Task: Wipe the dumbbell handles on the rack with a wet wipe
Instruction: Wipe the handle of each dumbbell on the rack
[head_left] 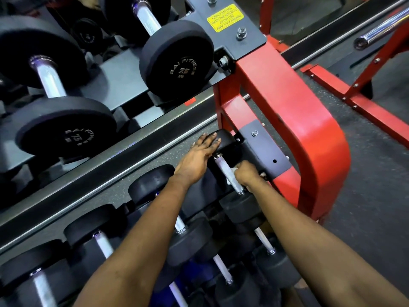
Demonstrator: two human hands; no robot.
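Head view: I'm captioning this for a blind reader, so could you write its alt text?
A person's right hand holds a white wet wipe against a dumbbell handle on a red-framed rack, while the left hand rests flat on that dumbbell's far head.

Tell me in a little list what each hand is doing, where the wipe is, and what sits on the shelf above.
Left hand: flat, fingers straight, resting on the far dumbbell head.
Right hand: curled round the wet wipe on the handle.
Wet wipe: white, peeking out beside the right hand, against the handle.
Shelf above: black dumbbells marked 7.5.
Rack frame: red.
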